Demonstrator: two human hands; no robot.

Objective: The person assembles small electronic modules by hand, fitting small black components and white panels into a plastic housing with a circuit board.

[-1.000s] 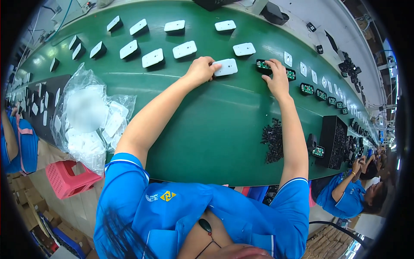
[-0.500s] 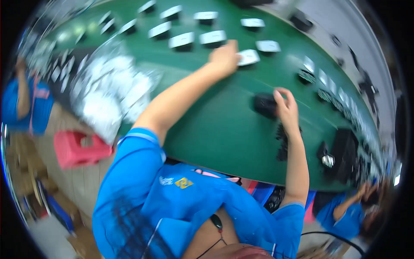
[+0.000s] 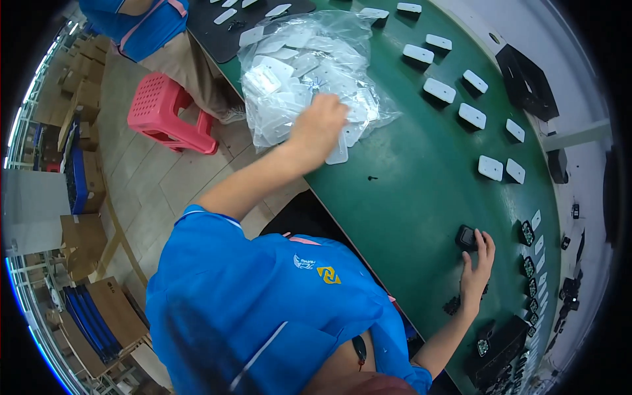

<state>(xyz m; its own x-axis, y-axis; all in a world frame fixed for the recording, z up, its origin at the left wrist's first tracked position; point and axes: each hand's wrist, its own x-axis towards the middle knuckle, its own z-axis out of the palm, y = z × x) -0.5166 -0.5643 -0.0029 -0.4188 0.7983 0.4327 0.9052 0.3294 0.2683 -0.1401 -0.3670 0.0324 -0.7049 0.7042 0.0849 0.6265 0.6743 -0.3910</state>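
Note:
My left hand [image 3: 320, 123] reaches into a clear plastic bag [image 3: 299, 66] full of flat white plates at the green table's [image 3: 401, 210] near edge. Its fingers are closed on one white plate [image 3: 339, 153], which sticks out below the hand. My right hand [image 3: 476, 266] lies on the table to the right, fingertips gripping a small black square part [image 3: 466, 237]. A little pile of dark small parts [image 3: 453, 305] sits by that wrist.
Several white plates [image 3: 440, 90] lie in rows across the table's far side. Black parts with green faces [image 3: 528, 233] line the right edge, near black trays [image 3: 523, 82]. A red stool [image 3: 168, 112], another person in blue [image 3: 141, 20] and cardboard boxes [image 3: 82, 237] are on the left.
My view has swung left. My left hand left the white plate on the table and went to the bag. My right hand drew the black part toward me.

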